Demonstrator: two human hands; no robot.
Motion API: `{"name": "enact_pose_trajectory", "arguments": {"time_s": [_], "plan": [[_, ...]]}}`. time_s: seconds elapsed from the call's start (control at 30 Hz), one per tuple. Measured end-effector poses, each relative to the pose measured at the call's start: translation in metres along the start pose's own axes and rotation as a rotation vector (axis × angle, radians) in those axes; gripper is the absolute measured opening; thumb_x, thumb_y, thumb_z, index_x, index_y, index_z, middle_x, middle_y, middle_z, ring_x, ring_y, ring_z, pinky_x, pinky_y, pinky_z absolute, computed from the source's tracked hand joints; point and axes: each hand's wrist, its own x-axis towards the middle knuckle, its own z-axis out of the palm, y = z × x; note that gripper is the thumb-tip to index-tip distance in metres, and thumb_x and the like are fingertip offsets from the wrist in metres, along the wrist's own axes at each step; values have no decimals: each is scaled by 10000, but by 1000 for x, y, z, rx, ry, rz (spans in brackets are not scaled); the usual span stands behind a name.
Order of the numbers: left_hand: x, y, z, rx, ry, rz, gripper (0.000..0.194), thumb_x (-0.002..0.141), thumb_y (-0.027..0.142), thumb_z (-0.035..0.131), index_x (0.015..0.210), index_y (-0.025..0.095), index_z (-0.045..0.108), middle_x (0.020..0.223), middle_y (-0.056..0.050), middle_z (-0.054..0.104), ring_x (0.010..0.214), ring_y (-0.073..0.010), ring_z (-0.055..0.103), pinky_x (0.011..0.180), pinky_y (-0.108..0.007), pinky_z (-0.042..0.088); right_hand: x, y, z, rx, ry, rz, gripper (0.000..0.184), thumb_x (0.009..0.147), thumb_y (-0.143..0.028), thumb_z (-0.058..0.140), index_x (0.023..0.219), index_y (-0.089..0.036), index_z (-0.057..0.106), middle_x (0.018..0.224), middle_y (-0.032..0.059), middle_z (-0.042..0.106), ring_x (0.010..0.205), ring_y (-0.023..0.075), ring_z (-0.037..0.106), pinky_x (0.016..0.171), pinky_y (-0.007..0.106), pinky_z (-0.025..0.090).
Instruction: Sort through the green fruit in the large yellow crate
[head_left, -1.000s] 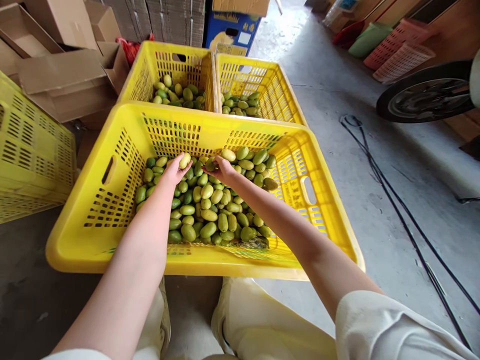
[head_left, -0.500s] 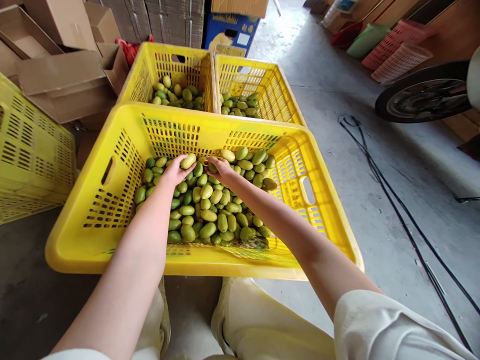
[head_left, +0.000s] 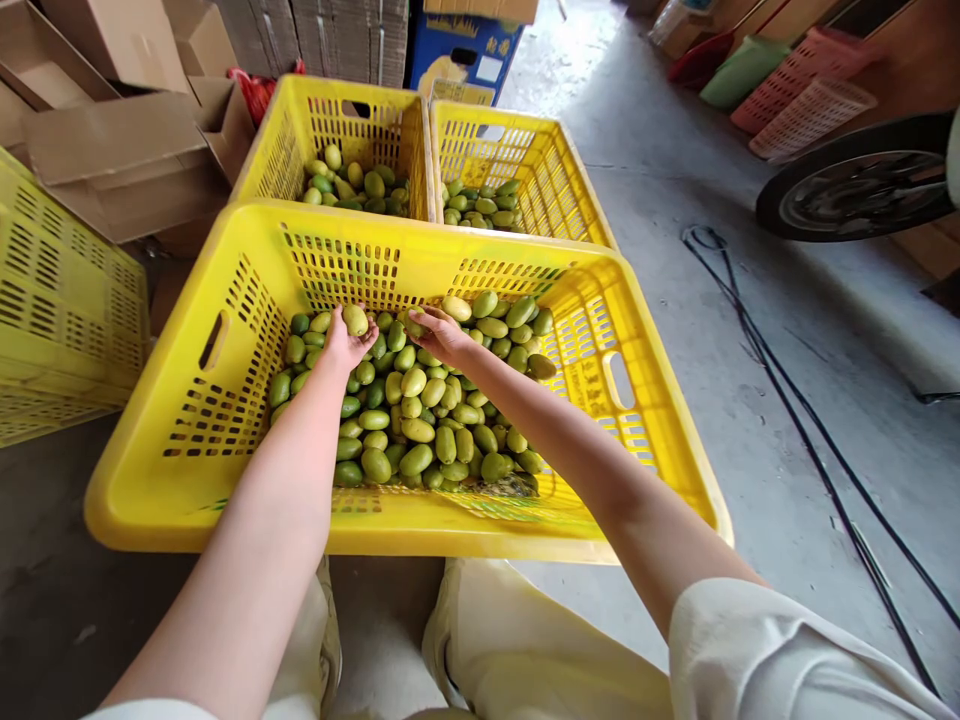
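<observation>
Pale fruit [head_left: 355, 320] in left hand [head_left: 343, 346], green fruit [head_left: 413, 323] in right hand [head_left: 444, 336]

Both fruits sit just above the far part of the pile [head_left: 417, 430], inside the front crate [head_left: 390, 541]; a small gap separates them. Left hand: partly curled, thumb and fingers about the pale fruit. Right hand: fingers closed around the green fruit, partly covering it. Pile: green and yellowish oval fruits, lying loose; the crate's right part holds fewer.

Directly behind stand the rear-left crate [head_left: 271, 150] and rear-right crate [head_left: 541, 180], side by side, each with fruit at the bottom. All three are yellow, with slotted walls. Left: side crate [head_left: 71, 290], also yellow; beyond it, brown boxes [head_left: 120, 140]. Behind the rear crates: blue box [head_left: 471, 60]. Right, on the grey floor [head_left: 660, 270]: black cable [head_left: 806, 412], wheel [head_left: 855, 185], pink basket [head_left: 801, 80].
</observation>
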Motion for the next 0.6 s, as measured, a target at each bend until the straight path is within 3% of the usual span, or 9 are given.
{"name": "enact_pose_trajectory", "arguments": {"time_s": [0.1,0.2,0.33,0.43,0.5,0.6], "plan": [[-2,1,-1,-11,-33,-16,354,1116,359,369,1040,223,687,738,-36,639,625,-154,632,554,-208,527,3,2,0,-30,2,6,281,876,-81,748,983,-246,547,864,-28,668,714,124,650,557,195,531],[-2,1,-1,8,-66,-19,371,1061,316,372,1106,199,721,790,-79,697,649,-190,641,503,-238,486,5,3,0,-33,7,51,286,891,-66,709,978,-254,511,841,-37,653,682,130,657,584,230,586],[0,-3,-2,23,-109,-37,360,1043,244,378,1168,186,711,895,-95,748,845,-241,756,642,-301,608,5,3,1,-46,18,68,258,911,-66,681,993,-241,510,827,-19,678,626,115,632,556,201,553],[1,-6,-1,53,-81,-52,203,1068,238,493,1104,192,688,864,-76,725,740,-191,733,609,-247,594,5,1,0,-25,43,60,136,954,-133,633,983,-232,545,808,-6,680,613,128,612,535,207,539],[0,-6,1,82,-47,-50,77,1053,217,595,1028,203,666,764,-28,656,588,-128,640,498,-179,503,7,-1,-1,0,35,81,66,977,-172,568,971,-236,556,788,-3,663,637,151,630,564,239,574],[-3,-5,2,104,-59,-67,75,1022,149,639,963,196,636,687,23,574,490,-74,538,418,-127,393,10,-4,-4,31,41,123,113,958,-143,526,992,-246,558,792,-4,651,668,170,657,609,279,605]]}}
